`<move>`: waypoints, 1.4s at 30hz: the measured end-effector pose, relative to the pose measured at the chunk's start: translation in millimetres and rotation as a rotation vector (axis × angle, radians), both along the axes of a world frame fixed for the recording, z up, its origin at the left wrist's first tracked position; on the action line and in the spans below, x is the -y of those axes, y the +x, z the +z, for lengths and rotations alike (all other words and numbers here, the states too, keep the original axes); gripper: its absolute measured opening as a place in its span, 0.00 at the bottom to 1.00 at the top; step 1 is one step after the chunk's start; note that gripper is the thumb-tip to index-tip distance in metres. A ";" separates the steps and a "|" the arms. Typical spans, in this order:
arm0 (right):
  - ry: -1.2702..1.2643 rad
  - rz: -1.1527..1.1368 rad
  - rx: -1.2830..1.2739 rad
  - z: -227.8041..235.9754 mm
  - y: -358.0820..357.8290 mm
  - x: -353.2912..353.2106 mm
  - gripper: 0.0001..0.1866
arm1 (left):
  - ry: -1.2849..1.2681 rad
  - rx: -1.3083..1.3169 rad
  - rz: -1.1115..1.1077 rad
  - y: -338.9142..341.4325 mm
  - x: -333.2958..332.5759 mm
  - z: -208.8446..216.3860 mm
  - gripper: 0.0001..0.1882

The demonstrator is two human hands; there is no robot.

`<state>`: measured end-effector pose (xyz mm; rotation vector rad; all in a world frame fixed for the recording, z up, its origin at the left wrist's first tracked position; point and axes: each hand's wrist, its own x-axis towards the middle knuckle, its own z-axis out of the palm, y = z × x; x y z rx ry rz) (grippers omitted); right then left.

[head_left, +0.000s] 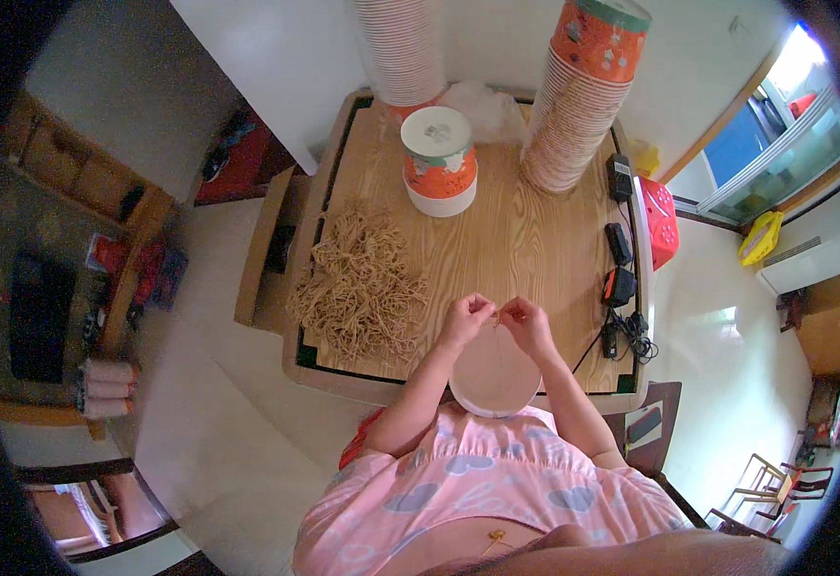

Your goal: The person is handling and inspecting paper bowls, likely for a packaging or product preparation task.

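Note:
My left hand [468,319] and my right hand [526,324] meet over the far rim of a white paper tub [495,379]. Fingers of both hands are pinched together, with a short bit of thin brown cord [497,319] showing between them; its ends are hidden. The tub rests at the table's near edge, against my body. To the left of my hands lies a loose heap of tan twisted cords [358,288]. Farther back, a short stack of orange and white paper tubs [439,168] stands upside down.
Two tall stacks of nested paper tubs, left [399,53] and right [578,106], rise at the table's back, with a clear plastic bag [482,110] between them. Black adapters [619,245] and cables [636,338] line the right edge. A red plastic stool [660,223] stands beyond it.

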<state>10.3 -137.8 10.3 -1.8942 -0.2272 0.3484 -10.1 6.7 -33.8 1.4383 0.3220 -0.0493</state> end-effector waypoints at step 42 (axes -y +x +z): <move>0.031 -0.102 0.099 4.1 -2.8 2.9 0.02 | 0.130 0.110 -0.197 -0.3 1.8 8.6 0.04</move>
